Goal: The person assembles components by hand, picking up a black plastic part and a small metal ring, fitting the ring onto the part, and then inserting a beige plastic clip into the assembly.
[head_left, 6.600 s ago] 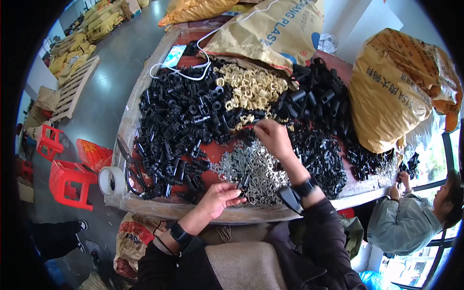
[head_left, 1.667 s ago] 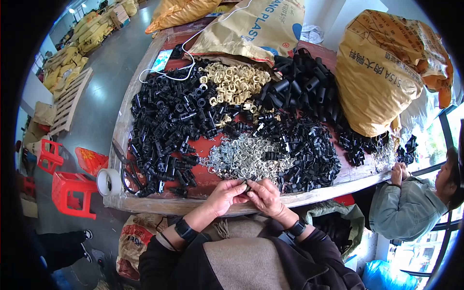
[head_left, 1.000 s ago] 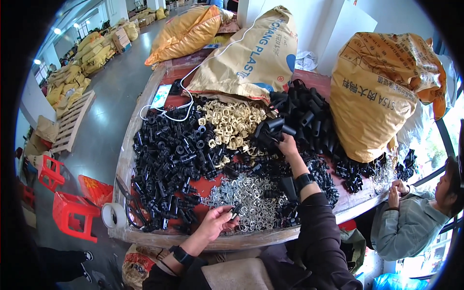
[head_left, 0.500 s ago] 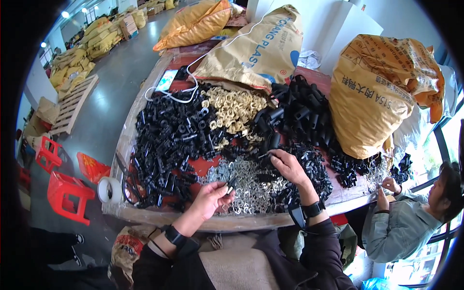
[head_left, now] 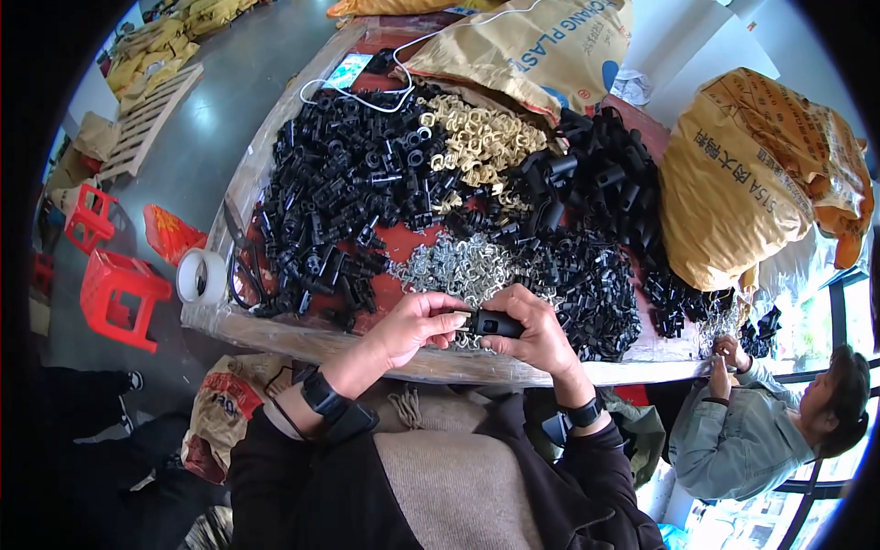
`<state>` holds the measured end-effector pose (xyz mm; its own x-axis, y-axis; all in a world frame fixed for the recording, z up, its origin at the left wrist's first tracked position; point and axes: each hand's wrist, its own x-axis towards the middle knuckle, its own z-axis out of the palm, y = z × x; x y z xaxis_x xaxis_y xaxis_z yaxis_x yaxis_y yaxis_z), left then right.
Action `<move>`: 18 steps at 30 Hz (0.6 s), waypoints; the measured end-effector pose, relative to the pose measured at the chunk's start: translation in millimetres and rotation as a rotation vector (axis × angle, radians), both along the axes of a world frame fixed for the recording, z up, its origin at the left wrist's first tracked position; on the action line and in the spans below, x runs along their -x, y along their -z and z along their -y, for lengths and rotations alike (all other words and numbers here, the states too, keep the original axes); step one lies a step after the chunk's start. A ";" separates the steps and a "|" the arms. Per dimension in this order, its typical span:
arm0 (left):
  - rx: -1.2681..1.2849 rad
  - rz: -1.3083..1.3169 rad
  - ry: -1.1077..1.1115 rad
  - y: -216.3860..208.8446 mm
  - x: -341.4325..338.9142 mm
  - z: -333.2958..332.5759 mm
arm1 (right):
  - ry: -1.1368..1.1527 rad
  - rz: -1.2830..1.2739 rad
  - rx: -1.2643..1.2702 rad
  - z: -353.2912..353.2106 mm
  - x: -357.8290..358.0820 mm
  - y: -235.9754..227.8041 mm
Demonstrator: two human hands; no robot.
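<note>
Head view had both hands meeting at the table's (head_left: 275, 151) near edge: the right hand (head_left: 536, 335) was wrapped around a black plastic fitting (head_left: 495, 323), while the left hand (head_left: 417, 323) pinched at its end — fingertips closed on something too small to tell. At twelve o'clock lay silver clips (head_left: 458, 266); at two o'clock stood a bulging yellow sack (head_left: 742, 192), contents hidden.

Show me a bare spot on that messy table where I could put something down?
A small red patch of table shows between the black parts and the silver clips. The left rim is taken by a tape roll. Everywhere else is piled: cream rings, sacks, and both hands, left hand and right hand, at the front edge.
</note>
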<state>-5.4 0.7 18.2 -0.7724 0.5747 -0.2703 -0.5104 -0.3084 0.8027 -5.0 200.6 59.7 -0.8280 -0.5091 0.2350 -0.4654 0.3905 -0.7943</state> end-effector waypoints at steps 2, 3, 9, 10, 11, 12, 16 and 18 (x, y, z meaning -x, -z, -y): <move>0.013 -0.022 -0.008 -1.6 -0.9 -0.5 | -0.004 0.013 0.005 1.5 -1.1 3.4; 0.029 -0.050 -0.014 -2.3 -0.9 -0.8 | -0.005 0.017 0.002 1.8 -1.4 4.1; 0.130 -0.170 -0.038 1.0 0.3 0.9 | 0.009 -0.044 -0.162 -10.7 2.2 -7.0; 0.153 -0.149 -0.064 0.4 1.6 4.4 | 0.011 -0.067 -0.232 -16.4 3.2 -12.1; 0.173 -0.128 -0.091 -0.9 2.9 7.8 | 0.010 -0.064 -0.234 -23.6 3.2 -18.8; 0.194 -0.106 -0.117 -0.9 3.4 10.2 | 0.091 -0.079 -0.295 -32.1 2.9 -26.5; 0.089 -0.012 -0.094 3.2 6.8 10.0 | 0.168 -0.095 -0.331 -34.2 1.1 -25.5; 0.081 -0.039 -0.083 7.6 4.3 2.8 | -0.011 -0.061 -0.153 -15.3 -4.3 -9.6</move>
<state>-9.6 -2.1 10.6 -0.8271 0.4859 -0.2825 -0.4541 -0.2815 0.8453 -0.7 215.9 69.3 -0.8090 -0.5514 0.2034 -0.5156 0.4996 -0.6962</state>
